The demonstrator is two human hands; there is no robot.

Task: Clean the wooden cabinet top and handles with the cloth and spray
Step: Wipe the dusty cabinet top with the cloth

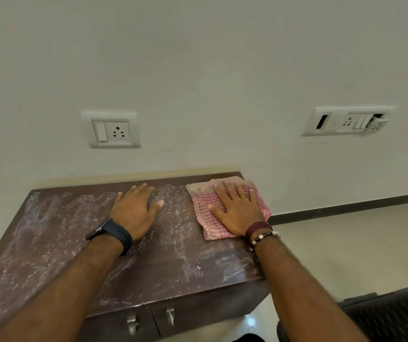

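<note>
Right hand [237, 211] flat, fingers spread, pressing pink checked cloth [225, 208] at far right corner of cabinet top [173, 255]. Left hand [133, 211] flat on wet, streaky wood. Cloth soft, limp; likely bunches, so palm pressure suits. Handles [148, 319] untouched below.

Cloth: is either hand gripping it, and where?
Neither grips it. The right hand presses flat on the middle of the cloth; the left hand lies flat on the bare cabinet top.
</note>
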